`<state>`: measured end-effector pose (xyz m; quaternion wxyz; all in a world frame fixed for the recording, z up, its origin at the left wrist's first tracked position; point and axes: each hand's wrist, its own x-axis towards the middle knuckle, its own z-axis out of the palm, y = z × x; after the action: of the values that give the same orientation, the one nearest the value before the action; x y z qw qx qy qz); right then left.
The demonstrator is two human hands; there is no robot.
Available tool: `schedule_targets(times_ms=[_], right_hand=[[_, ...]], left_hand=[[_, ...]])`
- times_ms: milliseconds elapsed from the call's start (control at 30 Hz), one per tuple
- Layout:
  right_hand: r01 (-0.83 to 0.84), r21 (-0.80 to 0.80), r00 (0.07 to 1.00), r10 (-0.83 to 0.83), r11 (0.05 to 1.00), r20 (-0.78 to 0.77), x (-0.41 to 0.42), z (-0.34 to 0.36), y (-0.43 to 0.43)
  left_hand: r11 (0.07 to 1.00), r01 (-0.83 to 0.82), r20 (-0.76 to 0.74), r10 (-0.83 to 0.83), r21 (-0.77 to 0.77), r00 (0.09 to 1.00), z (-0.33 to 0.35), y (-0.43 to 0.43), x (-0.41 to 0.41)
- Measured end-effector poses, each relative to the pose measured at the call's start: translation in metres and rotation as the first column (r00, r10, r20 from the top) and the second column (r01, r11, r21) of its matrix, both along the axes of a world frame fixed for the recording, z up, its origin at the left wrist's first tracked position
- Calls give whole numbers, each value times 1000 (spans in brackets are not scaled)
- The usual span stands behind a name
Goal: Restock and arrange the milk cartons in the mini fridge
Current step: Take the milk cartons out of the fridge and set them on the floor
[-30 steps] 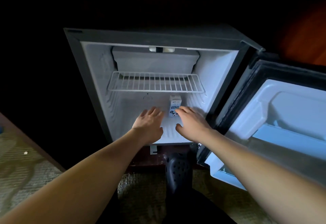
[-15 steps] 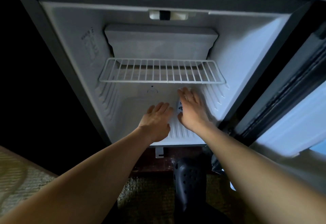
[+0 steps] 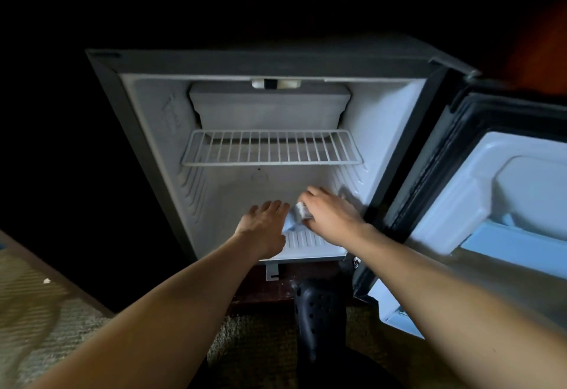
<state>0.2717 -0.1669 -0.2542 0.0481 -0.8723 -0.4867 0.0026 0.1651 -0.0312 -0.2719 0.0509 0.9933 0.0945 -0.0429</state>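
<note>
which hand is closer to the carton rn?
Right. The right hand grips the carton from its right side; the left hand lies open just left of it, contact unclear.

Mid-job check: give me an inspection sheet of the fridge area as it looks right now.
Surface: ribbed fridge floor, lit; wire shelf above it.
Job's things: one milk carton, tilted and blurred, between the hands near the floor's front.
Clutter: white speck on the carpet, left.
Grips: right hand curls over the carton; left hand has straight fingers beside it, contact unclear.
Cables: nothing seen.
Surroundings: fridge door swung open to the right; dark perforated shoe below; room dark.
</note>
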Motion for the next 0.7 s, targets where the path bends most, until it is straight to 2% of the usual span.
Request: schedule_targets(times_ms=[100, 233, 333, 467, 600, 700], right_hand=[[-68, 25, 994, 70, 997, -84, -17, 28, -12], [-55, 92, 984, 70, 994, -164, -46, 72, -40], [-30, 96, 987, 45, 995, -157, -66, 103, -69], [42, 147, 978, -10, 988, -210, -92, 134, -114], [95, 176, 980, -60, 980, -192, -119, 171, -159], [156, 239, 972, -105, 959, -211, -137, 196, -203]], left_hand=[[1000, -5, -12, 5, 16, 1000, 25, -10, -13], [999, -29, 61, 32, -39, 998, 61, -28, -41], [999, 12, 128, -6, -52, 992, 90, -44, -64], [988, 140, 219, -152, 69, 964, 126, -65, -89], [940, 257, 149, -293, 224, 944, 160, -104, -105], [922, 316, 157, -354, 222, 922, 190, -138, -111]])
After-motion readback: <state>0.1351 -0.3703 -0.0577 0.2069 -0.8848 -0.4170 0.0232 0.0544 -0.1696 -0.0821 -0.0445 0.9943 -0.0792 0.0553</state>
